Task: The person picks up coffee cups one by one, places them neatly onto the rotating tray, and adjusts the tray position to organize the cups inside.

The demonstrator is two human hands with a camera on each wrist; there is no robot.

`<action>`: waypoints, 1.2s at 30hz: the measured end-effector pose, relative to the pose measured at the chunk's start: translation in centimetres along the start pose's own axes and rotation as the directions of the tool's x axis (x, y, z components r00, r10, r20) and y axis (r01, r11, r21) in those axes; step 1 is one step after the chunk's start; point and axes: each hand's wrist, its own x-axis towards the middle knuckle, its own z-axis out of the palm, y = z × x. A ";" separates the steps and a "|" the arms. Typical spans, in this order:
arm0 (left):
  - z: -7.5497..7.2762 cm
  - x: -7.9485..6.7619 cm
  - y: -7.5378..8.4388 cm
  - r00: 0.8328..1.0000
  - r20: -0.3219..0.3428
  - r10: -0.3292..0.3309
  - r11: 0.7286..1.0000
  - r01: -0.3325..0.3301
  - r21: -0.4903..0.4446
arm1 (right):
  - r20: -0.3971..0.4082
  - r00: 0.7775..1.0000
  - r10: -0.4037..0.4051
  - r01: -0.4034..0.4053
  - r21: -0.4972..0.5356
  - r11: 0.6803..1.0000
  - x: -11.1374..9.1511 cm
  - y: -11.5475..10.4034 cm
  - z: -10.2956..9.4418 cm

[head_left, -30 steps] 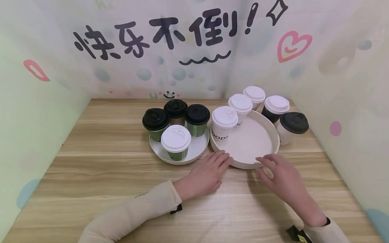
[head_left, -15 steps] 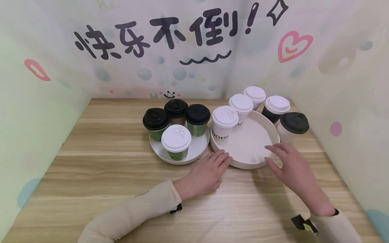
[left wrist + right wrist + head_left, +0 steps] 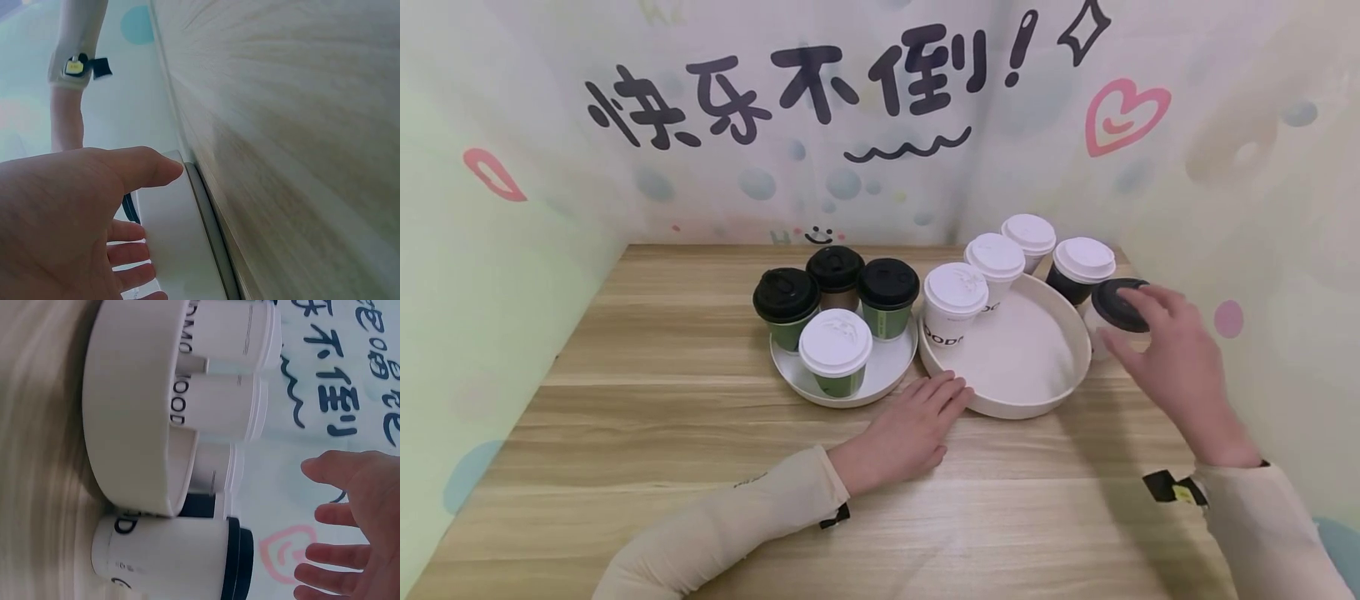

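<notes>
My left hand (image 3: 901, 433) lies with extended fingers against the near rim of a round cream tray (image 3: 1030, 362); in the left wrist view its fingertips reach the tray's wall (image 3: 178, 240). My right hand (image 3: 1187, 375) is raised with thumb and fingers spread beside a white paper cup with a black lid (image 3: 1111, 307), overlapping it in the head view. From the right wrist, a gap shows between the hand (image 3: 369, 519) and this cup (image 3: 165, 556). Two white-lidded cups (image 3: 953, 293) with black lettering stand in the tray's left part.
Behind the tray stand a white-lidded white cup (image 3: 1028, 233) and a black cup with a white lid (image 3: 1081, 260). To the left, a smaller white plate (image 3: 891, 362) holds several lidded cups, including a green one with a white lid (image 3: 835, 346). A printed curtain (image 3: 715, 187) encloses the table.
My right hand has moved right and away from me, from the tray's near rim to the black-lidded cup. My left hand and the cups have stayed put.
</notes>
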 end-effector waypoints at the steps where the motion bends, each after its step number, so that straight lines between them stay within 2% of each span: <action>1: 0.0 0.0 0.0 1.000 0.001 0.000 1.000 0.000 0.001 | 0.000 1.000 0.018 -0.018 0.001 1.000 0.4 0.4 0.0; 5: 0.0 0.1 0.0 1.000 0.010 0.000 1.000 0.000 0.003 | 0.027 0.996 0.085 -0.085 0.003 0.996 1.9 2.4 0.0; 9: -0.1 0.1 0.0 1.000 0.017 0.000 1.000 0.000 0.004 | 0.098 0.984 0.148 -0.144 -0.037 0.989 3.0 4.2 0.1; 12: -0.1 0.1 0.1 1.000 0.022 0.001 1.000 -0.001 0.004 | 0.167 0.971 0.172 -0.167 -0.040 0.985 3.5 5.1 0.3; 17: 0.0 0.0 0.0 1.000 0.019 0.006 1.000 -0.006 0.009 | 0.252 0.951 0.179 -0.188 0.011 0.982 3.8 6.0 1.0; 24: -0.1 0.1 0.1 1.000 0.025 0.002 1.000 -0.003 0.014 | 0.282 0.936 0.212 -0.225 0.013 0.974 3.5 6.4 1.9; 28: 0.0 0.1 0.0 1.000 0.007 0.005 1.000 -0.005 0.007 | 0.292 0.931 0.219 -0.232 0.008 0.973 3.4 6.5 2.1; 36: 0.1 0.0 0.0 1.000 -0.003 0.005 1.000 -0.005 0.009 | 0.261 0.942 0.210 -0.222 0.020 0.975 3.4 6.8 2.5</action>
